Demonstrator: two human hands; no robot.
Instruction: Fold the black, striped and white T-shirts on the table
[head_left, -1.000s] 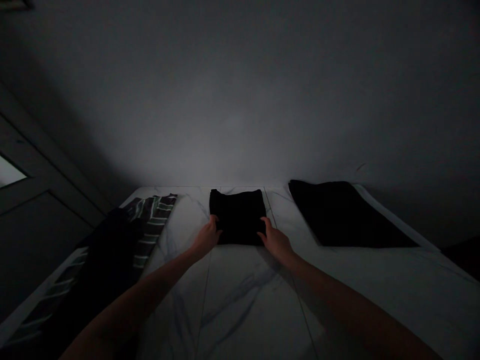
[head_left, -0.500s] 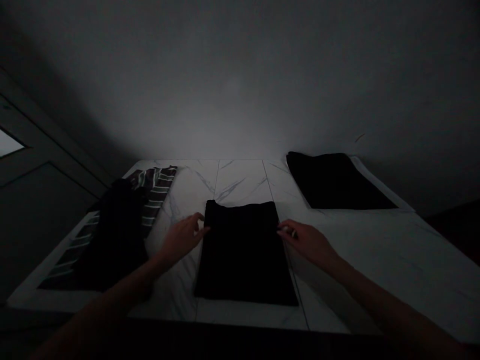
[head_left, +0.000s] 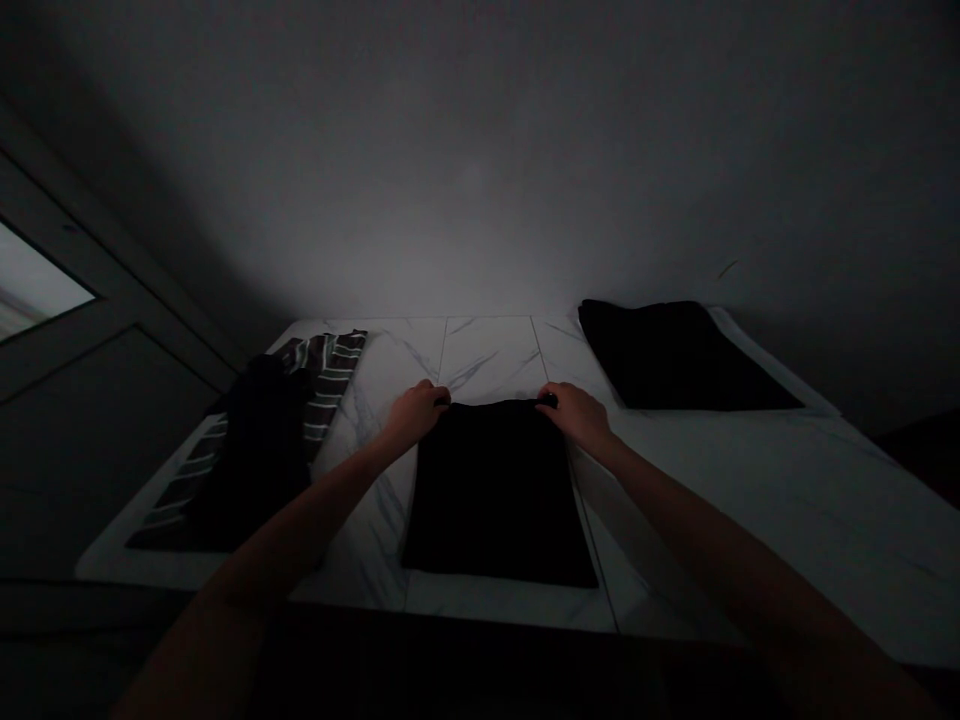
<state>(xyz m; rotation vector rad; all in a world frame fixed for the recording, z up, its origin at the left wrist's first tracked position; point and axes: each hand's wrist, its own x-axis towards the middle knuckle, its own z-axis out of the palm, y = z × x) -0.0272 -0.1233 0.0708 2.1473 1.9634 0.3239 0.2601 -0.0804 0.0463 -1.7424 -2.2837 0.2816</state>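
A black folded garment [head_left: 495,490] lies flat in front of me, its exact kind lost in the dim light. At its far left corner, my left hand [head_left: 415,412] is closed, fingers pinching the cloth edge. My right hand [head_left: 579,412] grips the far right corner the same way, thumb and fingers pressed on the fabric. Between the two hands the far edge runs nearly straight. The near edge of the garment rests on the marble-patterned table [head_left: 487,355].
To the left, a dark garment [head_left: 255,450] lies over striped cloth [head_left: 337,375]. Another folded black garment [head_left: 682,360] sits at the back right, with something white beneath it. A pale wall [head_left: 472,200] rises behind the table, and a panelled door [head_left: 97,390] stands at far left.
Both my hands have moved away from me along the garment's sides to its far corners and closed on them. The view has shifted slightly.
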